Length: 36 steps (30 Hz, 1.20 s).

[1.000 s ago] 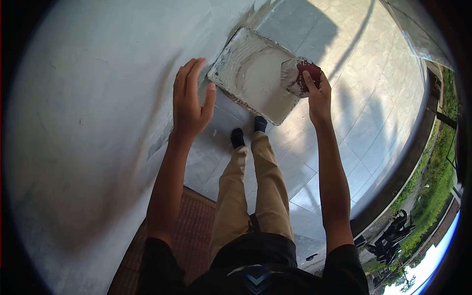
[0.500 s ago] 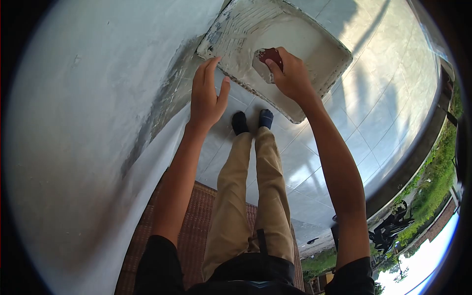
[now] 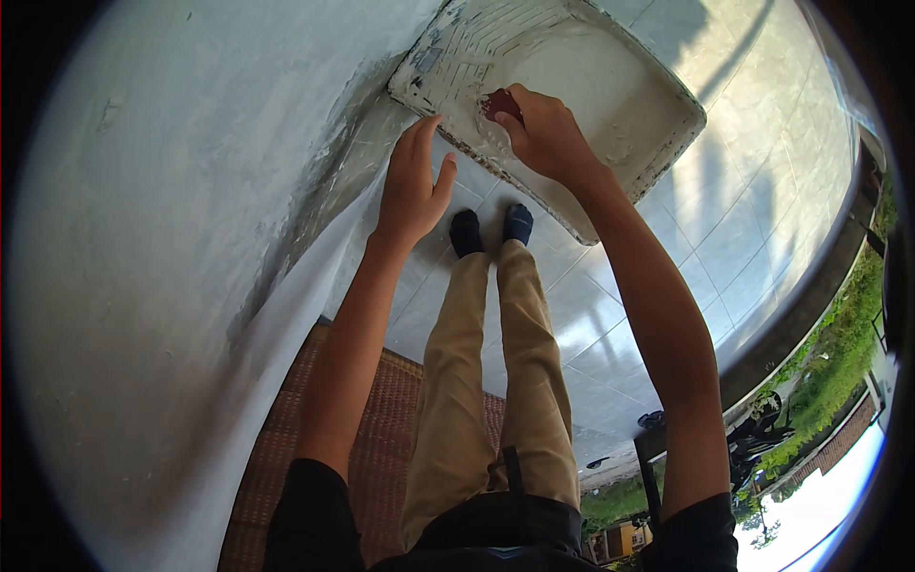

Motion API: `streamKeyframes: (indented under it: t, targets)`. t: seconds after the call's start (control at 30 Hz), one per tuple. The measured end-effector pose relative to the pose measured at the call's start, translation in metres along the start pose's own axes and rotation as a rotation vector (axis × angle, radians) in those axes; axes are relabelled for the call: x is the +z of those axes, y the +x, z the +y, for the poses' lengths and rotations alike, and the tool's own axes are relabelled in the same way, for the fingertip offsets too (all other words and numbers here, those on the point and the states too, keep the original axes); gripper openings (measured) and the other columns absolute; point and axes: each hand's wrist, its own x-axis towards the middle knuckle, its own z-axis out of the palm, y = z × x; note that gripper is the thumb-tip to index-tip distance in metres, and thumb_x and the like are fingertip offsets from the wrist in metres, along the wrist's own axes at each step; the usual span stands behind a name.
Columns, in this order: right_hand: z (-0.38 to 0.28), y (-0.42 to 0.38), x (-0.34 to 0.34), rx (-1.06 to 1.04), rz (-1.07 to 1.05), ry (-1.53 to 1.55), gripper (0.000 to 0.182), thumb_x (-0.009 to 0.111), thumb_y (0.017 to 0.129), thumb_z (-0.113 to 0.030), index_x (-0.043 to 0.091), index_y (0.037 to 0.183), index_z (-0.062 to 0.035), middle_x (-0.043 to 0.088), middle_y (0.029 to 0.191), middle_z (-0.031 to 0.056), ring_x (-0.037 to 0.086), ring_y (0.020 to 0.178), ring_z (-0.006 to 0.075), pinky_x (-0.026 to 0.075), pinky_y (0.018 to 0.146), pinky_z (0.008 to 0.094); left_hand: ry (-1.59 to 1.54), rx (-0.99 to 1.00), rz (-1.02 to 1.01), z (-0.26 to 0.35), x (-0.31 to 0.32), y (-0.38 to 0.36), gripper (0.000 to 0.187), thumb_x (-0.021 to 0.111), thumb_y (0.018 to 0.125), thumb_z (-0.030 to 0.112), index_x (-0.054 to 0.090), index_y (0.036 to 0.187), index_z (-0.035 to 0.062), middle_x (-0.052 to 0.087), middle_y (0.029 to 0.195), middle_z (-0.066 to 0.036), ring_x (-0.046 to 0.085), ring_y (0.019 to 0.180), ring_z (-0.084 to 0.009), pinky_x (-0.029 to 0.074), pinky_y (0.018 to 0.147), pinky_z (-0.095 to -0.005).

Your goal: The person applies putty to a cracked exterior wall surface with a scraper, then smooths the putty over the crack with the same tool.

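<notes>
My right hand [image 3: 553,138] grips a dark red scraper [image 3: 502,105] over the paint tray [image 3: 658,173]. The tray is large and shallow, with ridges at one end and a pool of off-white paint [image 3: 591,81] inside. The scraper's working edge is down at the paint-smeared ridged part. Off-white smears show on the scraper. My left hand [image 3: 416,186] is open, its fingers stretched and the thumb apart, with fingertips right at the tray's near rim. It holds nothing.
A pale wall [image 3: 172,191] with patchy coating rises on the left. White sheeting [image 3: 276,353] runs along its foot. A reddish woven mat [image 3: 381,410] lies under my legs on the grey tiled floor [image 3: 610,334]. Grass [image 3: 824,381] and a motorbike [image 3: 758,443] are beyond the floor's edge.
My right hand has moved the scraper left, out of the paint pool towards the ridged part. The tray sits slightly further right in view. My left hand stays open near the rim.
</notes>
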Motion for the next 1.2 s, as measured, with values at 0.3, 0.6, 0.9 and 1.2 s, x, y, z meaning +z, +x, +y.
streamKeyframes:
  t: [0.3,0.6,0.9,1.2]
  targets:
    - [0.003,0.005,0.001,0.077,-0.125,0.086,0.020,0.066,0.091,-0.015,0.058,0.098,0.0025,0.068,0.085,0.0223,0.066,0.078,0.0404,0.050,0.070,0.0448,-0.015,-0.031,-0.017,0.005,-0.001,-0.001,0.049,0.056,0.097,0.012,0.040,0.143,-0.0002,0.048,0.140,-0.022,0.047,0.131,-0.0393,0.037,0.111,-0.0458]
    - [0.014,0.018,0.002,0.059,-0.122,0.111,0.025,0.068,0.090,-0.017,0.063,0.104,0.0020,0.070,0.085,0.0193,0.068,0.075,0.0315,0.051,0.071,0.0398,-0.014,-0.042,-0.023,0.006,-0.001,-0.001,0.050,0.056,0.097,0.011,0.040,0.143,-0.0004,0.047,0.141,-0.023,0.047,0.132,-0.0398,0.037,0.111,-0.0455]
    - [0.012,0.029,-0.004,0.145,-0.199,0.211,0.026,0.069,0.085,-0.021,0.068,0.098,0.0009,0.071,0.083,0.0166,0.069,0.077,0.0302,0.052,0.071,0.0398,-0.027,-0.015,-0.029,0.003,-0.003,0.000,0.049,0.056,0.097,0.010,0.040,0.142,-0.0007,0.048,0.140,-0.023,0.047,0.131,-0.0404,0.037,0.111,-0.0457]
    - [0.007,0.041,-0.018,0.255,-0.326,0.207,0.029,0.068,0.088,-0.019,0.068,0.108,0.0013,0.071,0.092,0.0130,0.066,0.081,0.0217,0.052,0.076,0.0356,-0.032,-0.019,-0.042,0.004,-0.005,0.000,0.050,0.056,0.097,0.011,0.040,0.142,-0.0006,0.048,0.139,-0.023,0.047,0.131,-0.0405,0.038,0.110,-0.0458]
